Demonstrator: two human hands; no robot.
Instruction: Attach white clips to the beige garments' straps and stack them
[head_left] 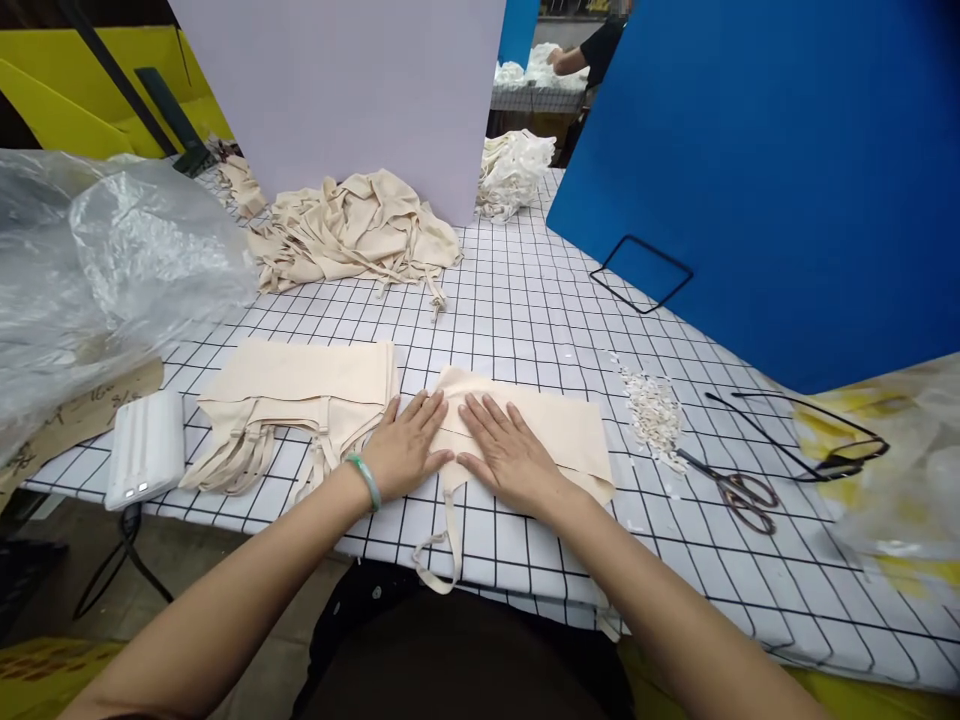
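A cream strappy cloth garment [566, 430] lies flat and folded on the table in front of me, one thin strap hanging down over the table's near edge. My right hand [510, 450] rests palm down on it, fingers stretched out. Beside it my left hand [409, 445] is also flat, with a green bangle at the wrist; its fingertips reach the garment's left end. Close to that hand's left is a neat stack of similar cream garments [300, 375], their straps gathered toward me. Neither hand grips anything.
A loose heap of cream garments [360, 230] lies at the back. Scissors [739, 490], eyeglasses [840, 455] and a pile of small white scraps [652, 415] are to the right. Leftward are a white device [146, 450] and clear plastic [150, 250]. A blue board [772, 180] stands back right.
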